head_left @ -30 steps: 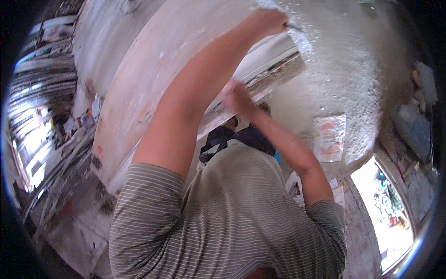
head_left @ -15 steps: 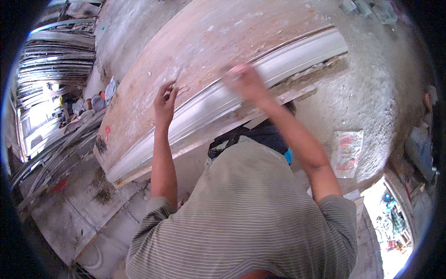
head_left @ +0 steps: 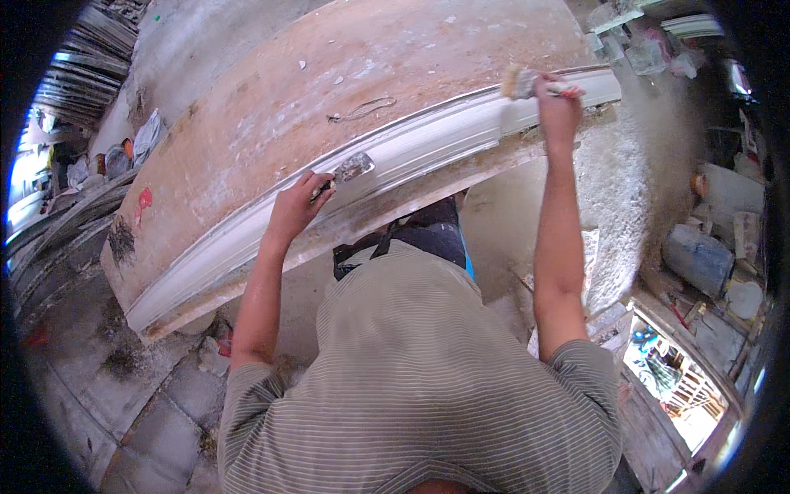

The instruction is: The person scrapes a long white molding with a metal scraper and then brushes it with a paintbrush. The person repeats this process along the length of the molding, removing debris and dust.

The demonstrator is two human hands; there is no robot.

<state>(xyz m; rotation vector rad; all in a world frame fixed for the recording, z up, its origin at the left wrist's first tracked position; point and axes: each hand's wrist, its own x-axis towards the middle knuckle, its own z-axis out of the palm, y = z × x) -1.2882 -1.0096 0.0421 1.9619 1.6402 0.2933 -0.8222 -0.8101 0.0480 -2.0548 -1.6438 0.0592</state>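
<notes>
A long white plaster moulding [head_left: 436,136] with lengthwise ridges runs slantwise along the near edge of a stained worktable [head_left: 271,123]. My left hand [head_left: 296,206] is closed around a putty knife [head_left: 354,167], its plaster-smeared blade over the moulding. Toward the moulding's right end, my right hand [head_left: 559,103] grips a paintbrush [head_left: 520,82], slightly blurred, with pale bristles pointing left and some red on its handle. Whether the bristles touch the plaster I cannot tell.
A thin loop of wire [head_left: 362,109] and small white crumbs lie on the worktable. Past its far right corner are clear plastic pieces [head_left: 646,53]. Long strips [head_left: 90,58] are stacked at the far left. A bluish-grey drum [head_left: 698,257] sits at the right.
My right hand has swung right with the paintbrush to the moulding's right end. The putty knife's blade now shows over the moulding in my left hand. The view has shifted.
</notes>
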